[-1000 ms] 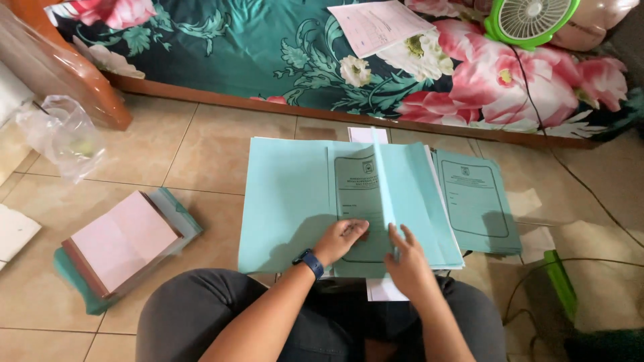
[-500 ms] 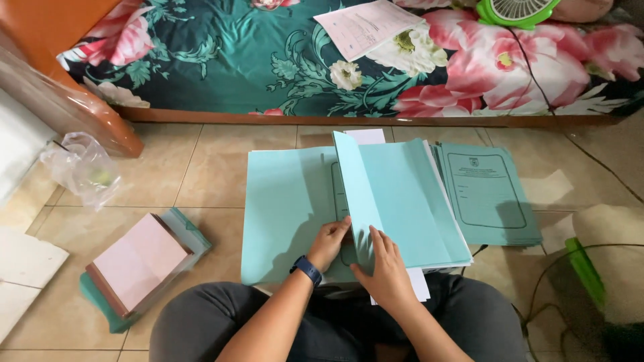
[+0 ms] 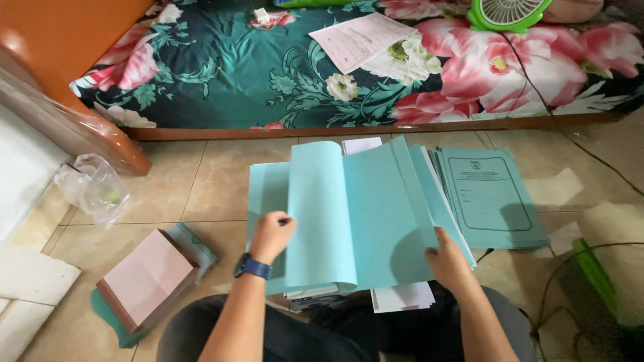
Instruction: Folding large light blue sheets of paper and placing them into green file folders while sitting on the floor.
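Observation:
A light teal paper folder (image 3: pixel 376 214) lies open on the tiled floor in front of my knees, one leaf curling over to the left. My left hand (image 3: pixel 270 234), with a dark watch at the wrist, grips the edge of that curled leaf. My right hand (image 3: pixel 448 260) presses on the folder's lower right corner. White sheets (image 3: pixel 401 297) stick out from under the folder near my lap. A stack of matching teal folders (image 3: pixel 493 198) with a printed cover lies just to the right.
A floral mattress (image 3: pixel 268 74) on a low wooden frame runs across the top, carrying a pink form (image 3: pixel 362 39) and a green fan (image 3: pixel 508 12). At left lie a pink book stack (image 3: pixel 149 275), a clear plastic bag (image 3: pixel 94 189) and white boards (image 3: pixel 30 285). A cable (image 3: pixel 570 144) crosses the right.
The upright teal leaf has swung over to the left. My left hand shifted left and now grips its edge; my right hand slid to the folder's lower right corner.

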